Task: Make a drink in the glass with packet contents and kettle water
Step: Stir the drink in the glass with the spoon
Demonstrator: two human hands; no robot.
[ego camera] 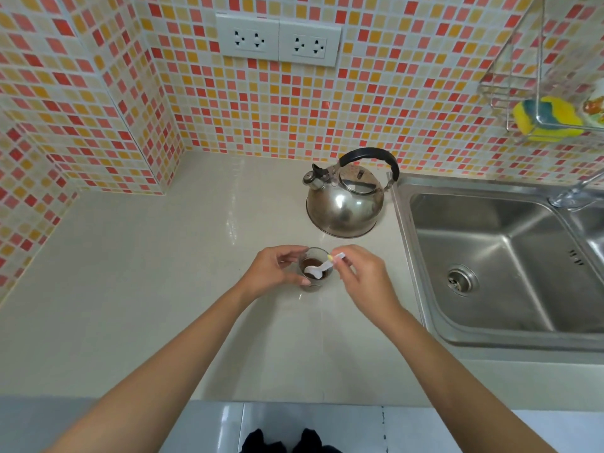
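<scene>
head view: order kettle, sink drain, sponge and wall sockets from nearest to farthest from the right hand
From the right hand:
1. Kettle, on the counter just behind the hand.
2. Sink drain, to the right, in the basin floor.
3. Sponge and wall sockets: both far, sponge in the rack up right, sockets high on the tiled wall; too close to call.

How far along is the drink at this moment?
Done: the glass holds brown liquid, and the kettle stands on the counter, apart from both hands. In hand: the left hand grips the glass while the right hand pinches a white spoon dipped in it. Left: probably only stirring.
</scene>
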